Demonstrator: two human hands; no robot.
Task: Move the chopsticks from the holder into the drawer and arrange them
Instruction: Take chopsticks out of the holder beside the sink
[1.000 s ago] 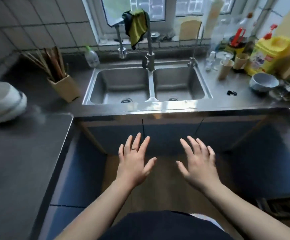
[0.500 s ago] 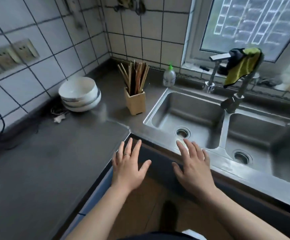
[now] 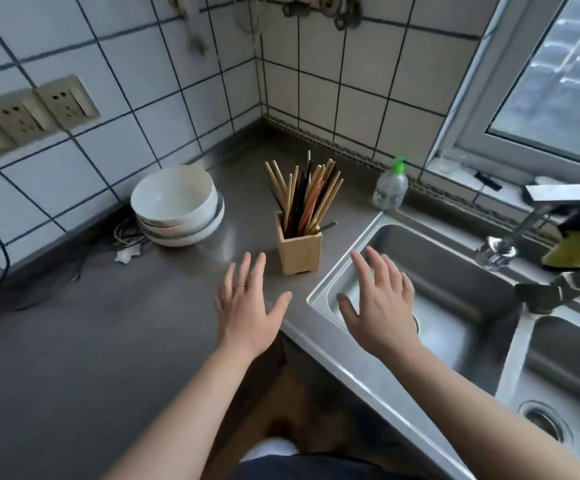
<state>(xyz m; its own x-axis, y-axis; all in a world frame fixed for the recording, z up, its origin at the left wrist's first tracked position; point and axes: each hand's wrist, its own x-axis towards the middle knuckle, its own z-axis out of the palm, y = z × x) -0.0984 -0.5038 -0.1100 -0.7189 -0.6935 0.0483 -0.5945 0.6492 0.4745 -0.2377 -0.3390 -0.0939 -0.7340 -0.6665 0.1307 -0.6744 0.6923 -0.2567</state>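
A square wooden holder [image 3: 299, 245] stands on the grey steel counter [image 3: 84, 341] near the sink's left corner. Several chopsticks [image 3: 311, 194], pale, reddish and dark, stick up out of it and fan outward. My left hand [image 3: 248, 306] hovers flat with spread fingers just in front and to the left of the holder, a ring on one finger. My right hand [image 3: 380, 303] is held flat with spread fingers over the left basin of the sink, to the holder's right. Neither hand holds anything. No drawer is in view.
Stacked white bowls [image 3: 177, 206] sit left of the holder, with a cable and a paper scrap beside them. A clear bottle with a green cap [image 3: 390, 188] stands by the window. The double sink [image 3: 455, 306], a tap and a yellow cloth [image 3: 579, 254] are at right. Wall sockets [image 3: 32, 112] are on the left wall.
The view has swung left and nearer to the counter corner. Both hands, still flat and spread, have moved forward and now sit close to the holder on either side.
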